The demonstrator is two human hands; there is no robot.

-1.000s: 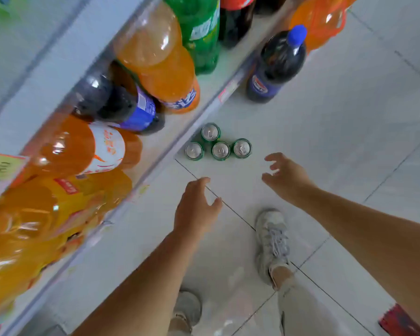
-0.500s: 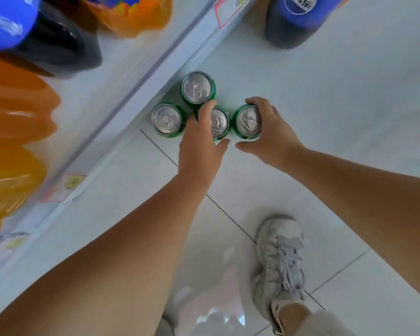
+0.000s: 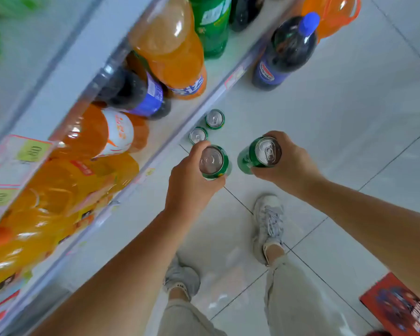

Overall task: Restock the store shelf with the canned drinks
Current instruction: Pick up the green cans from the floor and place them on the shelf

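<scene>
My left hand [image 3: 189, 185] grips a green can [image 3: 212, 162] upright, raised off the floor. My right hand [image 3: 289, 166] grips a second green can [image 3: 260, 155], tilted a little, level with the first. Two more green cans stand on the white tiled floor beside the shelf base: one [image 3: 215, 119] farther off, one [image 3: 198, 135] just beyond my left fingers. The white shelf [image 3: 218, 76] runs diagonally along the left, filled with large soda bottles.
Orange soda bottles [image 3: 170, 47], a dark cola bottle [image 3: 136, 93] and a green bottle [image 3: 212, 25] crowd the shelf. Another cola bottle [image 3: 286, 52] stands on the floor by the shelf edge. My shoes [image 3: 268, 221] sit below the hands. A red packet [image 3: 398, 304] lies at lower right.
Both hands closed on a can each and lifted them off the floor. Two cans stay by the shelf base. The view has pulled back and up from the floor.
</scene>
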